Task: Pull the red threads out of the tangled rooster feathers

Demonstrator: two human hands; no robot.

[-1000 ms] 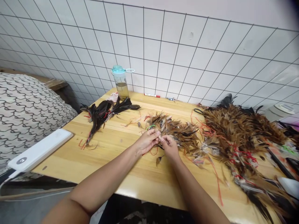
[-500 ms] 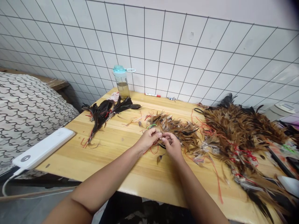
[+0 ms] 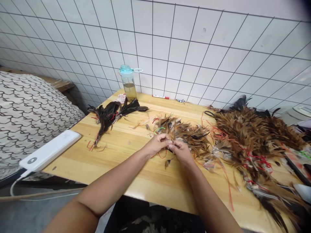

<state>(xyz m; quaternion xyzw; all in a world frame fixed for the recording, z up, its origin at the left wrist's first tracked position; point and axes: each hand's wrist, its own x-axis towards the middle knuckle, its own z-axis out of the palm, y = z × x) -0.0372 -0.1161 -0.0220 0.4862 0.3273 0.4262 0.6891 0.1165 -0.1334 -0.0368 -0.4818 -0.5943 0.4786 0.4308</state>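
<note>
My left hand [image 3: 157, 144] and my right hand [image 3: 180, 151] meet in a pinch at the near edge of a small heap of brown feathers [image 3: 186, 132] in the middle of the wooden table [image 3: 121, 161]. Both hands have their fingers closed on feathers from that heap, fingertips almost touching. A green loop [image 3: 159, 130] lies just beyond my left hand. One loose feather [image 3: 167, 163] rests on the table under my wrists.
A large pile of brown feathers with red strings [image 3: 252, 145] fills the right side. A bunch of black feathers [image 3: 110, 113] lies far left. A water bottle [image 3: 128, 82] and red marker [image 3: 160, 96] stand by the tiled wall. A white power bank [image 3: 50, 149] sits at the left edge.
The view has shifted slightly. My hands have stayed pinched together at the feather heap, with the fingers working a little closer.
</note>
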